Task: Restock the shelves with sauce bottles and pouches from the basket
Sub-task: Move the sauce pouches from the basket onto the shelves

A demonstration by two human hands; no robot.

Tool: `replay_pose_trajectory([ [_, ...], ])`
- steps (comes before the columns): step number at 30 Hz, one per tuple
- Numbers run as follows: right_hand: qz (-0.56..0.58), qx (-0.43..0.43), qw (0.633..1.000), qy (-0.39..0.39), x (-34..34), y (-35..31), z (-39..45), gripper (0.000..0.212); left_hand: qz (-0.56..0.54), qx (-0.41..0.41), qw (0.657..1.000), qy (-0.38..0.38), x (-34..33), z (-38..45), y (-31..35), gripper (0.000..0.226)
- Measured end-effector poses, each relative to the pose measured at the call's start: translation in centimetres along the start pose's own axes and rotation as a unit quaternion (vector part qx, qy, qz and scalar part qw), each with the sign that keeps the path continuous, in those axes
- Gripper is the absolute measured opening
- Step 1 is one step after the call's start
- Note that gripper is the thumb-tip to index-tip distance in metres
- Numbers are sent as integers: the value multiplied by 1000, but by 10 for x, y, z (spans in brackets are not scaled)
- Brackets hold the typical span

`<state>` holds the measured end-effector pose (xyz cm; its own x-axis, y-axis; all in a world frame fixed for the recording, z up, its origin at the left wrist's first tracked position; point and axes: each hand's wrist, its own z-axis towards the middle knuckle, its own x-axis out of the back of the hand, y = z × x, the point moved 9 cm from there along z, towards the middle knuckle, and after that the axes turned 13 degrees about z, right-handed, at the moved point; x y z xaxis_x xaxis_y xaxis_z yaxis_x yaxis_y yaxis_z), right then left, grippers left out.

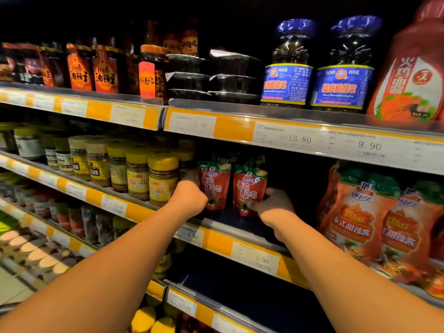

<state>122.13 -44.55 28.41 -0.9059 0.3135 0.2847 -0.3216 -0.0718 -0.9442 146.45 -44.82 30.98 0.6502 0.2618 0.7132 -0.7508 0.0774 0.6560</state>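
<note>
Two red tomato-sauce pouches stand upright side by side on the middle shelf (242, 230). My left hand (189, 197) grips the left pouch (214, 182) at its left edge, fingers curled behind it. The right pouch (248, 187) is held by my right hand (272, 203), with fingers wrapped round its lower right side and the thumb at its bottom front. Both arms reach in from below. The basket is out of view.
Yellow-lidded jars (162, 179) stand just left of the pouches. Larger orange chilli-sauce pouches (360, 217) fill the shelf to the right, with a dark gap between. Above are blue-labelled jars (287, 68), a red bottle (413, 75) and stacked black tubs (211, 75). Price strips (254, 255) edge each shelf.
</note>
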Motion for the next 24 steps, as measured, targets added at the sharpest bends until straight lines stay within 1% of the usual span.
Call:
replay_pose_trajectory([
  [2,8,-9,1000,8,-2,0,3,40,16,-11,1000,-11,-2,5,2,73],
  [5,16,-10,1000,6,-6,1,11,26,45,-28,998,-27,-6,13,5,70],
  [6,18,-7,1000,4,-8,1,14,25,55,-30,998,-30,-7,15,6,69],
  [9,22,5,1000,-4,-14,0,20,28,64,-38,997,-26,-8,21,8,65],
  [12,39,12,999,-26,-19,-3,25,26,61,-58,996,-20,-10,23,10,59],
  [14,50,11,998,-33,-21,-3,29,28,63,-66,996,-21,-12,24,12,60],
  [16,53,11,998,-26,-21,-2,31,32,71,-68,995,-26,-14,26,13,63],
  [21,51,8,998,-19,-26,-3,35,32,55,-55,997,-17,-17,32,12,60],
  [24,50,8,999,-12,-27,-2,35,33,62,-55,996,-27,-22,35,12,59],
])
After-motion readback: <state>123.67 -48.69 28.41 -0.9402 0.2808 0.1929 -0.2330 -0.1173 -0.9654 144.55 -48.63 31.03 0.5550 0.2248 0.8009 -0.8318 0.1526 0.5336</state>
